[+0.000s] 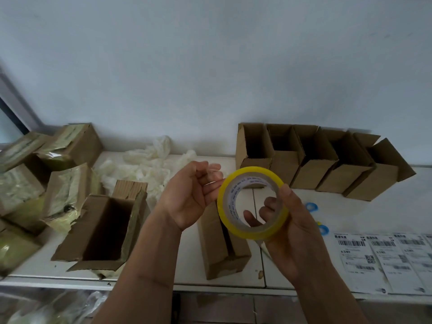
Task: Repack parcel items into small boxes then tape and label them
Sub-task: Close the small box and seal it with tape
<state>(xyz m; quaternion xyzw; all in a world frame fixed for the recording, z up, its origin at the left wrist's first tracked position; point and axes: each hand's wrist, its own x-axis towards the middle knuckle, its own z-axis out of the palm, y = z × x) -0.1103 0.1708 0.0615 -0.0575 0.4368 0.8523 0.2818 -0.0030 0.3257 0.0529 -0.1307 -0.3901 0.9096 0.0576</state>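
Two hands: raised over white table (187, 260)
Right hand (297, 230): fingers curled through yellow tape roll (251, 203), gripping it
Left hand (189, 195): palm up, loosely curled, fingertips touching roll's edge
Small box (222, 249): closed, directly beneath roll
Labels (383, 258): table, right

A pale wall (210, 66) is rising behind the white desk (187, 265), and a dark window frame (14, 108) is slanting at far left.

Shipping labels (383, 260) at right on tabletop (187, 265): barcodes, QR codes, bold Chinese headers, all too small to read. Tape roll (253, 203): blue print rings the white core, illegible. Nothing else lettered.
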